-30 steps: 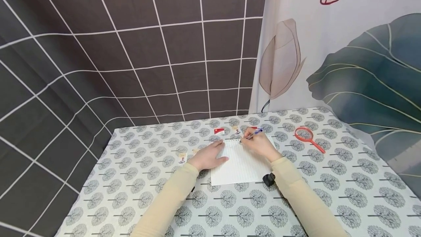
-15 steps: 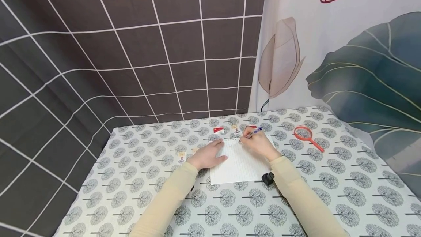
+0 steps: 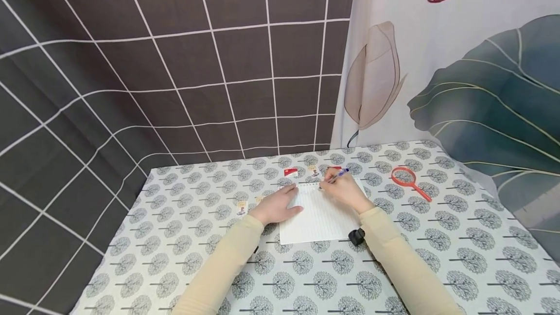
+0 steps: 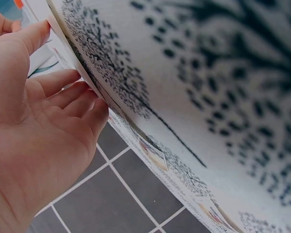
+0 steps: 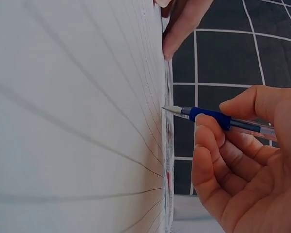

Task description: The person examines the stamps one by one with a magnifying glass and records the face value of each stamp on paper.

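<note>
A lined white notepad [image 3: 312, 225] lies on the tree-print tablecloth in front of the person. My right hand [image 3: 343, 191] pinches a blue-gripped pen [image 5: 213, 117] near the pad's top edge. In the right wrist view the pen's metal tip is right at the lined paper [image 5: 87, 121], with the fingers curled round the blue grip. On the pad's left edge rests my left hand [image 3: 277, 206], fingers extended and thumb spread over the paper. The left wrist view shows that palm [image 4: 53, 126] from the side, fingertips down at the table surface.
A red magnifying glass [image 3: 411, 183] lies right of the pad. Beyond it sit a red-and-white card [image 3: 290, 172], a small picture card [image 3: 313, 171] and a partly hidden red card [image 3: 334, 168]. Another picture card [image 3: 242, 208] lies left of the left hand. Dark gridded cloth [image 3: 245, 62] hangs behind the table.
The pen hand makes only very small movements near the pad's top edge. The left hand stays on the pad, and the view shifts slightly.
</note>
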{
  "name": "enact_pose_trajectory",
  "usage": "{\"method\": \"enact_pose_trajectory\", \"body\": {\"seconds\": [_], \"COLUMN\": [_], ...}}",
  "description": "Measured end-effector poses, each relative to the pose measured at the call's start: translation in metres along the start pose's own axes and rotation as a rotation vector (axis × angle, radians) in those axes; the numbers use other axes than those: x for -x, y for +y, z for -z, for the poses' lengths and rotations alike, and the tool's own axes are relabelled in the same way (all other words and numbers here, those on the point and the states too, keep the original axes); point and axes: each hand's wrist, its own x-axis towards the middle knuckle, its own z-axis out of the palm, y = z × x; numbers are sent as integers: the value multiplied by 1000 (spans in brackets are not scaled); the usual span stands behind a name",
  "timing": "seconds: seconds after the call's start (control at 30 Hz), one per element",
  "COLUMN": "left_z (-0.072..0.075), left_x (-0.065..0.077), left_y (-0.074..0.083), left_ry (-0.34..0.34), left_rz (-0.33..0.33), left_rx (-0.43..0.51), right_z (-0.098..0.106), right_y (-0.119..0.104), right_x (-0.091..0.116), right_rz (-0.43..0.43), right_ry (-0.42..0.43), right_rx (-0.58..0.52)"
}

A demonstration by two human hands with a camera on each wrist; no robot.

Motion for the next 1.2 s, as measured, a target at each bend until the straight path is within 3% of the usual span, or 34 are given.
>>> {"method": "enact_pose_trajectory", "body": {"seconds": [0.43,0.8,1.03,1.2], "left_z": [-2,-1,0,1], "left_x": [2,0,0,2], "left_y": [2,0,-1,1], "left_ry": [-5,-1,0,-2], "left_rz": [14,7,-2,-9], "left_rx": [10,-8,-16,-9], "right_z": [-1,3,13,14], "right_y": [1,-2,-8,-7], "right_x": [2,0,4,5], "right_rz": [-29,-38,-168,-182], "right_ry": [-5,-23,-16,-61], "right_rx": [39,-24,-13,11]}}
